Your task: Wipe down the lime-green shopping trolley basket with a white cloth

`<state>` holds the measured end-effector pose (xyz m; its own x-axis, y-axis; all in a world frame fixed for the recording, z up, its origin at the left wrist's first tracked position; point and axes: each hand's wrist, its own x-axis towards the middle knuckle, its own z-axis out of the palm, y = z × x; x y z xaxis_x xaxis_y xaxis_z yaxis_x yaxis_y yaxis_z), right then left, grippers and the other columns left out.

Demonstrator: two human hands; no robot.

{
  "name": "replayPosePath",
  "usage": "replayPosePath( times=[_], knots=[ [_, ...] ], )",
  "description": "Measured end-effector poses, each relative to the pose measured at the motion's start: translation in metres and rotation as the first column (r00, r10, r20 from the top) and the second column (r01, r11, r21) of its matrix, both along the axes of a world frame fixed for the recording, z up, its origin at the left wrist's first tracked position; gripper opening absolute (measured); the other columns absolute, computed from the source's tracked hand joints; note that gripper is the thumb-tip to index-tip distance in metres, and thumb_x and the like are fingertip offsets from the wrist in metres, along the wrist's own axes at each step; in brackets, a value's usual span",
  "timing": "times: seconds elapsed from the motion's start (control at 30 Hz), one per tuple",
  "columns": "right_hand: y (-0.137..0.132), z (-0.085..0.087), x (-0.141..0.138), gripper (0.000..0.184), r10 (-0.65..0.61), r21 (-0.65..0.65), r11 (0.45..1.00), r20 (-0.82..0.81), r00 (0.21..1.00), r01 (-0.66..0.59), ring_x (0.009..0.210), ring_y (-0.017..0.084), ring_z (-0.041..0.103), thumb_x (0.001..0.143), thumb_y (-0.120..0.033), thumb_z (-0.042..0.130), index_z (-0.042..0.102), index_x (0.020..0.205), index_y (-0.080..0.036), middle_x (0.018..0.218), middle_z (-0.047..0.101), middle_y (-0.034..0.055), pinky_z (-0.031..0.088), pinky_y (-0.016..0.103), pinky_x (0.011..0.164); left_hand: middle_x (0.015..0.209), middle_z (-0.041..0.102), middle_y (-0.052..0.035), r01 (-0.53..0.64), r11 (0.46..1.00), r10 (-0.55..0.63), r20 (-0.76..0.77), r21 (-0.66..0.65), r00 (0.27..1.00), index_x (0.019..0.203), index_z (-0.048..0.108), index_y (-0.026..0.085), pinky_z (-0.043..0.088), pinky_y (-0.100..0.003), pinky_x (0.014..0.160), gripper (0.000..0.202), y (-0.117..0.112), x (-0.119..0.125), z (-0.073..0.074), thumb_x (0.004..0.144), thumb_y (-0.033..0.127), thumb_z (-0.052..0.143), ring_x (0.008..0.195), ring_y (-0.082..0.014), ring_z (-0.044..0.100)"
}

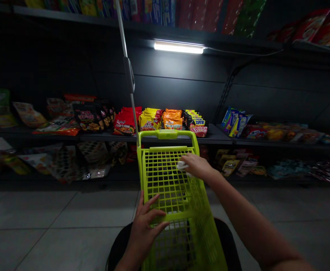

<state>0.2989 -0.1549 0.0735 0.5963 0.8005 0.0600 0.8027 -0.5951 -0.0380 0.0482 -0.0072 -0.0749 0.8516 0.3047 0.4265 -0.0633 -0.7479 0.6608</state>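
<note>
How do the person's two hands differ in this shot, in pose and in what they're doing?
The left hand sits nearer the person, fingers spread on a crossbar of the lime-green basket, while the right hand reaches farther forward. The right hand holds a white cloth against the grid; the left hand holds nothing. Both are bare and on the basket.

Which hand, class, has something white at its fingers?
The right hand, reaching over the lime-green shopping basket, has a crumpled white piece at its fingers; the left hand rests bare on the mesh.
</note>
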Motion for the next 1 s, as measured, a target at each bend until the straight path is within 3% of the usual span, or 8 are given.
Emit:
replayPosePath(
  times=[0.13,0.23,0.37,0.5,0.57,0.7,0.87,1.0],
  knots=[
    [0.097,-0.022,-0.047,0.026,0.280,0.156,0.940,0.163,0.946,-0.305,0.103,0.022,0.059,0.093,-0.022,0.061,0.064,0.118,-0.025,0.118,0.064,0.0066,0.047,0.031,0.084,0.148,0.058,-0.0084,-0.022,0.998,0.021,0.026,0.054,0.999,0.091,0.079,0.028,0.039,-0.073,0.111,0.017,0.001,0.002,-0.002,0.077,0.038,0.081,0.155,-0.0420,0.017],
    [0.134,-0.042,-0.061,0.024,0.372,0.138,0.906,0.187,0.909,-0.399,0.103,0.024,0.059,0.093,-0.028,0.064,0.064,0.116,-0.022,0.113,0.065,0.0072,0.049,0.033,0.086,0.149,0.057,-0.0078,-0.031,0.997,0.030,0.010,0.077,1.000,0.090,0.079,0.027,0.042,-0.071,0.111,0.017,0.004,0.002,-0.004,0.075,0.033,0.083,0.155,-0.0420,0.018],
    [0.101,-0.046,-0.028,0.022,0.320,0.096,0.939,0.108,0.941,-0.330,0.103,0.022,0.061,0.092,-0.026,0.065,0.068,0.114,-0.023,0.111,0.065,0.0062,0.048,0.029,0.083,0.148,0.059,-0.0054,-0.010,0.995,0.011,-0.017,0.100,1.000,0.086,0.077,0.026,0.038,-0.074,0.112,0.009,0.005,0.000,-0.003,0.078,0.027,0.080,0.156,-0.0403,0.013],
    [0.039,-0.023,0.018,0.021,0.071,-0.046,0.996,0.007,0.997,-0.071,0.099,0.022,0.065,0.090,-0.024,0.066,0.073,0.109,-0.022,0.109,0.066,0.0078,0.046,0.026,0.075,0.149,0.058,-0.0063,0.021,0.996,-0.019,-0.029,0.086,0.999,0.087,0.076,0.025,0.034,-0.077,0.112,0.009,0.004,0.001,-0.002,0.081,0.031,0.079,0.157,-0.0402,0.008],
    [0.032,-0.009,0.027,0.019,0.020,-0.104,0.994,0.030,0.999,-0.017,0.096,0.022,0.066,0.090,-0.022,0.065,0.074,0.106,-0.021,0.107,0.068,0.0092,0.045,0.027,0.074,0.150,0.057,-0.0070,0.031,0.997,-0.028,-0.040,0.075,0.999,0.087,0.076,0.025,0.033,-0.078,0.112,0.009,0.003,0.002,-0.003,0.081,0.030,0.079,0.157,-0.0404,0.006],
    [0.081,0.006,0.018,0.022,0.153,-0.010,0.988,0.154,0.976,-0.153,0.101,0.023,0.062,0.093,-0.018,0.059,0.073,0.109,-0.025,0.110,0.069,0.0086,0.045,0.028,0.077,0.152,0.055,-0.0073,0.046,0.997,-0.042,-0.062,0.066,0.997,0.090,0.076,0.025,0.035,-0.077,0.111,0.011,0.004,0.003,-0.005,0.080,0.028,0.079,0.157,-0.0410,0.003],
    [0.164,-0.007,-0.003,0.022,0.181,0.069,0.978,0.205,0.962,-0.199,0.098,0.024,0.060,0.095,-0.015,0.053,0.073,0.105,-0.018,0.109,0.070,0.0106,0.045,0.032,0.077,0.151,0.056,-0.0089,0.055,0.995,-0.050,-0.064,0.080,0.997,0.089,0.077,0.025,0.035,-0.078,0.110,0.011,0.008,0.003,-0.005,0.078,0.027,0.081,0.157,-0.0420,0.002],
    [0.161,-0.024,-0.026,0.020,0.247,0.076,0.961,0.193,0.950,-0.266,0.096,0.022,0.059,0.093,-0.014,0.054,0.071,0.104,-0.018,0.106,0.071,0.0078,0.045,0.031,0.079,0.149,0.058,-0.0090,0.049,0.993,-0.045,-0.047,0.108,0.998,0.090,0.078,0.025,0.038,-0.076,0.109,0.012,0.010,0.001,-0.003,0.079,0.026,0.079,0.156,-0.0406,0.001]
  ],
)
